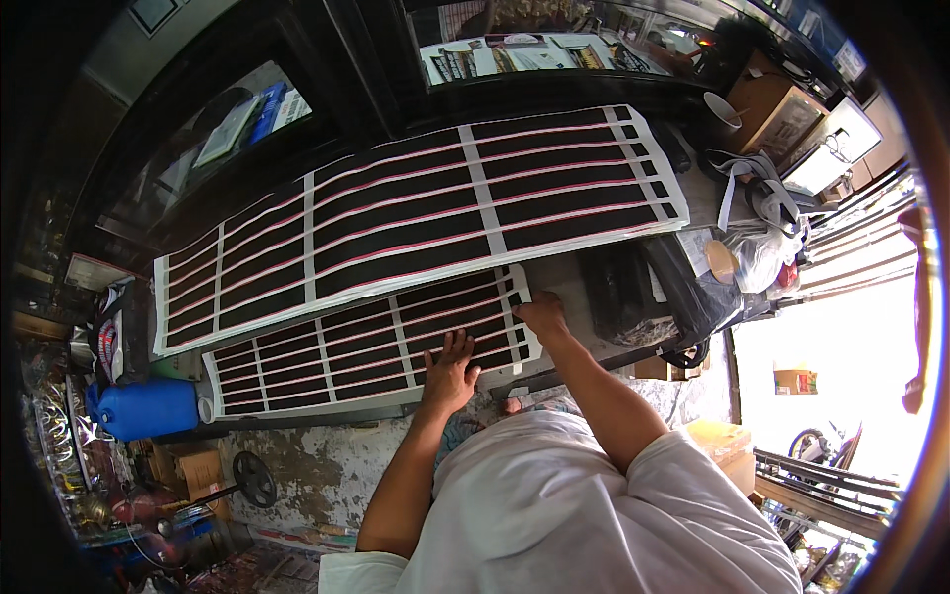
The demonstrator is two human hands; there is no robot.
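Observation:
A printed sheet (361, 337) with black panels parted by white and thin red lines lies on the near side of the worktop. My left hand (452, 374) rests flat on its right half, fingers spread. At the sheet's right end, my right hand (541, 315) is closed, thumb and fingertips at the white margin strip; the exact grip is small and partly hidden. Beyond it lies a larger stack of similar striped sheets (396, 205), partly overlapping the nearer sheet's far edge.
A blue jug (148, 408) stands by the worktop's left end. To the right are a black bag (648, 287), a clear plastic bag (752, 259), grey straps (762, 193) and a cardboard box (777, 114). Dark-framed glass cabinets (346, 69) line the back.

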